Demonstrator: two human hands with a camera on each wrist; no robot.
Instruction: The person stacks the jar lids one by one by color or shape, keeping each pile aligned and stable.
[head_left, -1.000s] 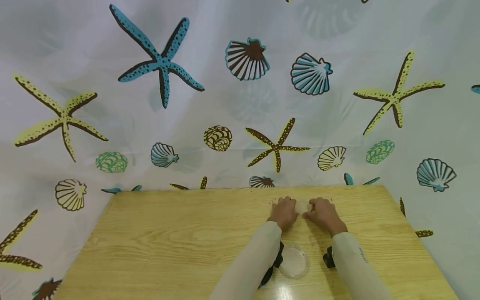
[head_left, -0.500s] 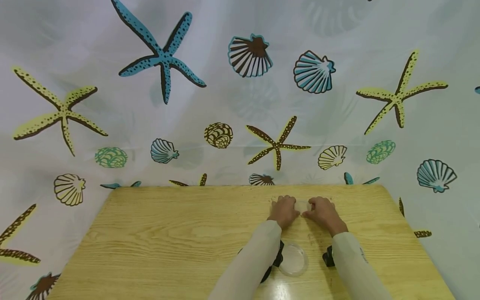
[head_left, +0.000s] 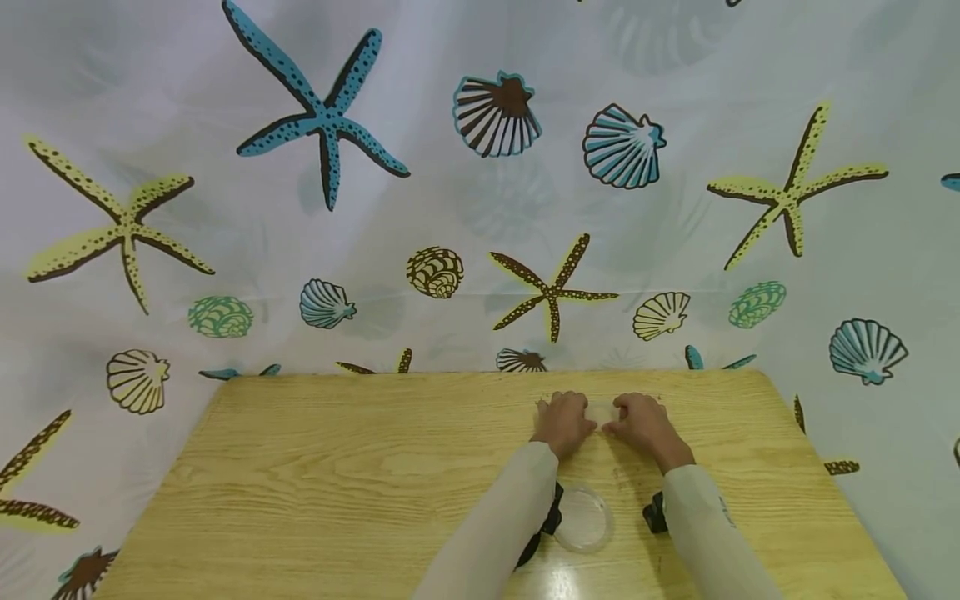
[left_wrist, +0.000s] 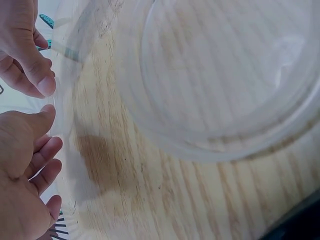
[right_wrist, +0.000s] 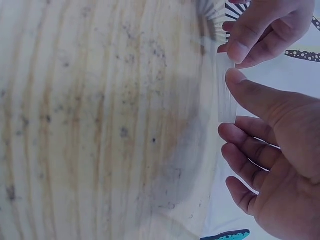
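Near the far edge of the wooden table, both hands hold a small clear plastic piece, round and shallow-looking, between them. My left hand (head_left: 564, 423) grips its left side and my right hand (head_left: 643, 427) its right side, thumbs close together. In the right wrist view the clear piece (right_wrist: 226, 97) shows edge-on, with faint ridges, between the right thumb and curled fingers. Much of it is hidden by the fingers. Nearer to me, between the forearms, a round clear plastic lid or shallow dish (head_left: 585, 519) lies on the table; its raised rim shows in the left wrist view.
The wooden table (head_left: 337, 467) stretches left of the arms. Small dark specks (right_wrist: 125, 132) mark its surface near the hands. A white curtain (head_left: 420, 200) printed with shells and starfish hangs behind and around it. Black wrist cameras (head_left: 655, 512) sit under the sleeves.
The clear piece between the hands showed as a pale disc a second ago and now looks thinner and harder to see. Both hands stay in nearly the same place.
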